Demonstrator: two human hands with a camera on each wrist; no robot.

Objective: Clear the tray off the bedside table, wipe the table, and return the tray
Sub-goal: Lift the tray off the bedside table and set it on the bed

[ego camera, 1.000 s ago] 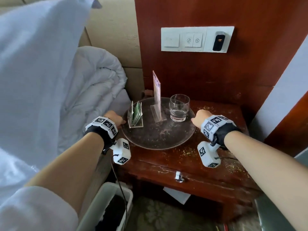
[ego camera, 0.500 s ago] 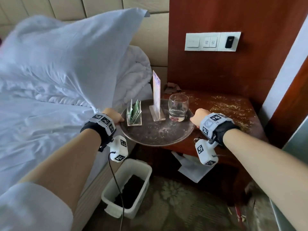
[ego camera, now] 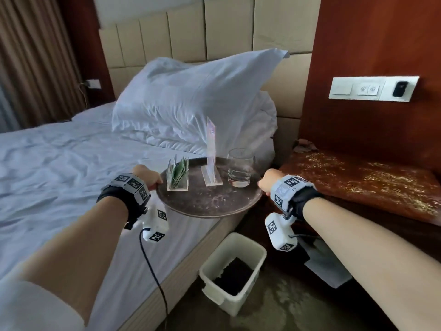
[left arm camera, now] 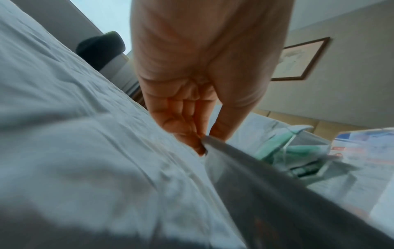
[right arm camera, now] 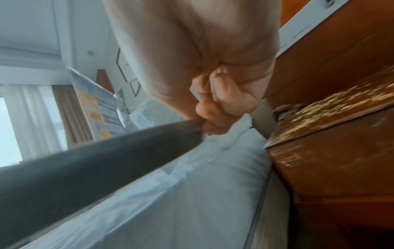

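A round dark metal tray (ego camera: 210, 201) hangs in the air over the right edge of the bed (ego camera: 59, 177). On it stand a clear holder of green sachets (ego camera: 177, 175), an upright acrylic sign (ego camera: 211, 151) and a glass of water (ego camera: 239, 170). My left hand (ego camera: 148, 176) pinches the tray's left rim (left arm camera: 215, 143), thumb above and fingers below. My right hand (ego camera: 268, 180) grips the right rim (right arm camera: 192, 124) with curled fingers. The wooden bedside table (ego camera: 358, 180) stands to the right, its top strewn with yellowish crumbs.
A white pillow (ego camera: 191, 96) and a bunched duvet (ego camera: 260, 123) lie at the head of the bed behind the tray. A white bin (ego camera: 232, 271) with dark contents sits on the floor between bed and table. A switch panel (ego camera: 372, 88) is on the wooden wall.
Both hands have lifted the tray off the bedside table and carried it left over the bed's edge. The view has swung left with it, and the table top now lies bare.
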